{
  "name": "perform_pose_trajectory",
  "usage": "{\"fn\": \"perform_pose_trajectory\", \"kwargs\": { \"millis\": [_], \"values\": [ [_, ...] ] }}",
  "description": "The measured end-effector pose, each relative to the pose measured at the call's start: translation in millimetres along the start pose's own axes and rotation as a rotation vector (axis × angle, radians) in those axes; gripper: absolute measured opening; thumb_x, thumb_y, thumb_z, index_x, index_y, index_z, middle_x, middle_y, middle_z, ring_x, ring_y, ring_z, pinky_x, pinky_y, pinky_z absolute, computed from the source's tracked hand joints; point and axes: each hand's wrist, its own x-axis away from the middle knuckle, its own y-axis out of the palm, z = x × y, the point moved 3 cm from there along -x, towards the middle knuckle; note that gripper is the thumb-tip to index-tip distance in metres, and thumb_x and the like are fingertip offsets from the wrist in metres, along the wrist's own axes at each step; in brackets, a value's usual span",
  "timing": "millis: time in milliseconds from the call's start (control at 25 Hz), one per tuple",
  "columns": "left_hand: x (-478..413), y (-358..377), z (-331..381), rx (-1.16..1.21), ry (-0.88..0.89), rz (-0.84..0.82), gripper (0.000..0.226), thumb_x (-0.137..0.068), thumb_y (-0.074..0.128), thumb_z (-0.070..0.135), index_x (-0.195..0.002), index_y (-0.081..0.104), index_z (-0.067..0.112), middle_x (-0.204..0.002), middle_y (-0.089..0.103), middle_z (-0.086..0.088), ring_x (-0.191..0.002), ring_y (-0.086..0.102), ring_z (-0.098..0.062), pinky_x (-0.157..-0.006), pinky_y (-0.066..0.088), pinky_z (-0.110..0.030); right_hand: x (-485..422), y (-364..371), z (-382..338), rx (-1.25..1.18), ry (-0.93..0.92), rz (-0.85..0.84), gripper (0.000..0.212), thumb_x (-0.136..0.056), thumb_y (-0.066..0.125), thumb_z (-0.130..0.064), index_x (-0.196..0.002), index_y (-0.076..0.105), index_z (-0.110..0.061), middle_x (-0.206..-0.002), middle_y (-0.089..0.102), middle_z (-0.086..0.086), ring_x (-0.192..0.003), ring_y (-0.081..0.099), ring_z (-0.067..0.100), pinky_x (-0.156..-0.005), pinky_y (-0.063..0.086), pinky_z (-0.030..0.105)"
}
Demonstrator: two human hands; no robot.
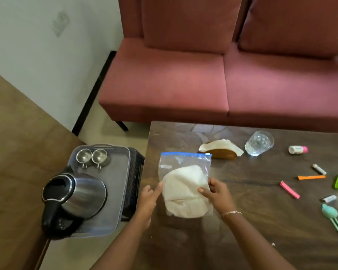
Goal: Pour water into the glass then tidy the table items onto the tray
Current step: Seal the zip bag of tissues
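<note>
A bag (183, 184) is held upright at the table's (242, 240) left end, its right edge pinched by the right hand (216, 193), its left edge touched by straight fingers of the left hand (149, 197). The glass (259, 143) is seen farther back on the table.

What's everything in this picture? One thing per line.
Zip bag: one, clear, blue seal, white contents, upright on the table.
Glass: one, clear, holding water, far on the table.
Napkin holder: one, brown, white napkins, left of the glass.
Small bottle: one, white, pink cap, right of the glass.
Clips: several, pink, orange, green, teal, table's right.
Kettle: one, steel and black, on the tray.
Cups: two, steel, tray's far end.
Tray: one, grey, left of the table.
Table: one, dark wood.
Sofa: one, dusky red, behind the table.
Hands: two; left hand against the bag's left edge, right hand pinching its right edge.
</note>
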Motion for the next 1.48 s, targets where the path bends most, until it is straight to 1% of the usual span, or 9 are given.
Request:
{"fn": "perform_pose_trajectory", "kwargs": {
  "millis": [160,360,440,680,800,1000,1080,1240,1480],
  "values": [
    [52.5,13.5,70.8,0.213,0.171,-0.241,0.039,-0.088,0.049,0.040,-0.113,0.060,0.013,-0.101,0.070,-0.006,-0.091,0.063,-0.019,-0.078,0.050,-0.033,40.1,-31.3,-75.6,-0.096,-0.242,-0.093,0.009,-0.077,0.063,0.008,-0.074,0.054,0.007,-0.071,0.059,0.010,-0.069,0.057,0.020,-0.062,0.047,0.032],
    [116.2,13.6,163.8,0.282,0.585,-0.209,0.017,-0.090,0.049,0.025,-0.092,0.064,0.016,-0.074,0.073,0.005,-0.059,0.063,-0.005,-0.053,0.048,-0.020,68.0,-67.5,-146.4,-0.194,-0.452,-0.172,0.009,-0.073,0.063,0.012,-0.071,0.055,0.007,-0.060,0.060,0.000,-0.059,0.057,0.006,-0.056,0.048,0.016],
    [138.7,13.8,189.9,0.319,0.709,-0.215,0.014,-0.088,0.052,0.016,-0.087,0.065,0.015,-0.069,0.073,0.003,-0.060,0.065,-0.006,-0.053,0.052,-0.018,75.3,-78.6,-168.0,-0.239,-0.503,-0.232,0.016,-0.070,0.067,0.005,-0.082,0.057,0.012,-0.064,0.066,0.000,-0.061,0.061,0.008,-0.054,0.050,0.017],
    [183.9,24.9,226.2,0.278,0.958,-0.181,0.012,-0.082,0.061,0.012,-0.093,0.062,0.011,-0.067,0.073,-0.001,-0.065,0.069,-0.011,-0.062,0.054,-0.023,87.7,-98.6,-221.1,-0.421,-0.641,-0.060,0.040,-0.065,0.070,-0.020,-0.103,0.057,-0.025,-0.067,0.062,0.000,-0.060,0.057,0.008,-0.053,0.048,0.015],
    [196.6,31.2,230.1,0.341,1.040,-0.052,0.030,-0.083,0.062,0.004,-0.105,0.047,0.019,-0.063,0.073,0.001,-0.059,0.067,-0.009,-0.063,0.056,-0.027,90.6,-104.0,-235.4,-0.419,-0.726,0.004,0.034,-0.073,0.068,-0.007,-0.089,0.049,-0.030,-0.058,0.056,-0.007,-0.053,0.051,0.003,-0.047,0.044,0.014],
    [218.4,28.1,236.7,0.186,1.276,0.283,0.035,-0.081,0.067,0.006,-0.077,0.041,0.030,-0.059,0.058,-0.006,-0.059,0.058,-0.019,-0.065,0.050,-0.048,99.1,-105.3,-253.7,-0.361,-0.800,-0.042,0.026,-0.079,0.060,0.005,-0.077,0.066,-0.020,-0.064,0.064,-0.010,-0.061,0.055,-0.001,-0.055,0.046,0.010],
    [226.9,30.9,244.9,0.146,1.334,0.246,0.027,-0.081,0.066,0.008,-0.071,0.049,0.026,-0.065,0.059,-0.018,-0.063,0.057,-0.024,-0.065,0.051,-0.046,101.7,-108.8,-262.4,-0.354,-0.825,-0.020,0.030,-0.079,0.060,0.006,-0.078,0.072,-0.021,-0.069,0.064,-0.005,-0.066,0.053,0.004,-0.060,0.045,0.010],
    [239.6,39.2,262.3,-0.024,1.398,-0.011,0.033,-0.076,0.069,0.005,-0.097,0.063,0.030,-0.084,0.062,0.001,-0.077,0.059,0.000,-0.072,0.050,-0.011,110.2,-119.5,-284.1,-0.317,-0.916,0.011,0.034,-0.076,0.063,0.007,-0.095,0.069,-0.020,-0.078,0.052,0.008,-0.072,0.040,0.019,-0.069,0.039,0.023],
    [249.2,46.3,278.7,-0.091,1.410,-0.150,0.047,-0.068,0.073,0.007,-0.112,0.059,0.020,-0.106,0.063,0.002,-0.085,0.059,0.003,-0.079,0.051,-0.015,116.7,-133.7,-309.3,-0.341,-0.938,-0.002,0.029,-0.078,0.061,0.004,-0.097,0.067,-0.016,-0.081,0.065,0.003,-0.073,0.054,0.011,-0.066,0.049,0.016]
  ]
}}
